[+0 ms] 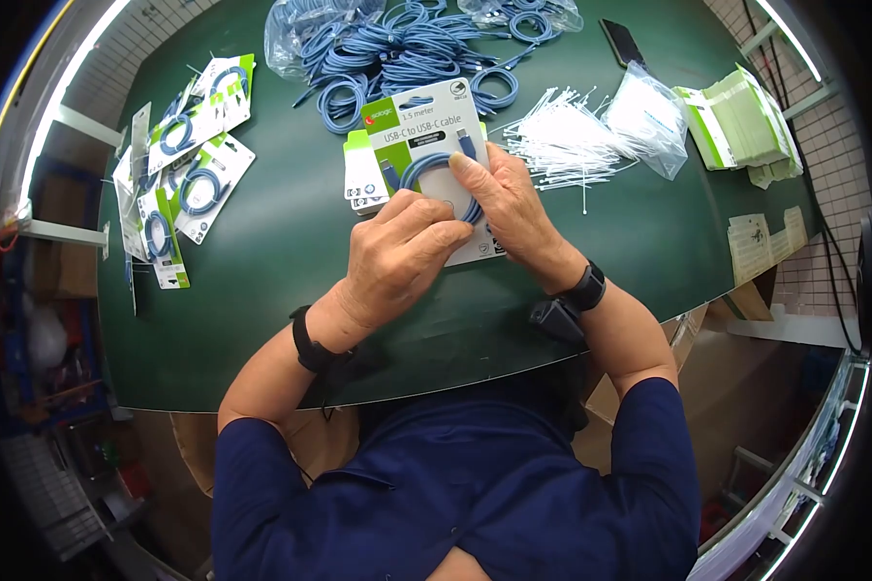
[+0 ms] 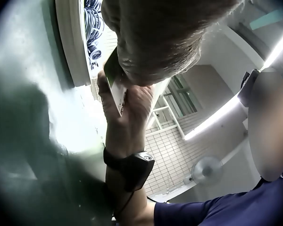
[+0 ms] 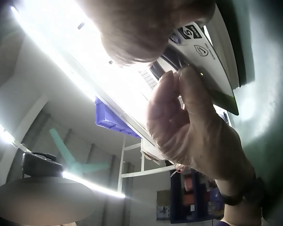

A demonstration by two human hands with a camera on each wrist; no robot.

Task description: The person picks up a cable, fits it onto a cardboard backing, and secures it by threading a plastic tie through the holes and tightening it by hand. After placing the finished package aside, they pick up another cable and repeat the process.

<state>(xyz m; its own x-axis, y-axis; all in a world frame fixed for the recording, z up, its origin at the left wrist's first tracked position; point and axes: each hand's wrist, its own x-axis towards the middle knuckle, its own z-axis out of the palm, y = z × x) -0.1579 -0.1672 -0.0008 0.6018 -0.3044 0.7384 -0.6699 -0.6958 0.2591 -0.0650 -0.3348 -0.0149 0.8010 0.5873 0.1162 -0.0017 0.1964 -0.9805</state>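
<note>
A coiled blue USB-C cable (image 1: 426,167) lies against the front of a white and green packaging card (image 1: 426,111). My right hand (image 1: 518,208) grips the card by its right edge, thumb over the coil and fingers behind. From the left, my left hand (image 1: 397,252) pinches at the lower part of the coil; its thumb and fingertip meet close to the card in the right wrist view. Whether a thin tie is also between them I cannot tell. Behind the held card, more cards (image 1: 360,172) stick out on the left.
Loose blue cables (image 1: 397,53) are heaped at the back. White cable ties (image 1: 567,140) and a plastic bag (image 1: 649,121) lie right of the cards, with a phone (image 1: 625,44) behind. Finished-looking carded cables (image 1: 199,189) pile up at left. A card stack (image 1: 741,121) stands at right.
</note>
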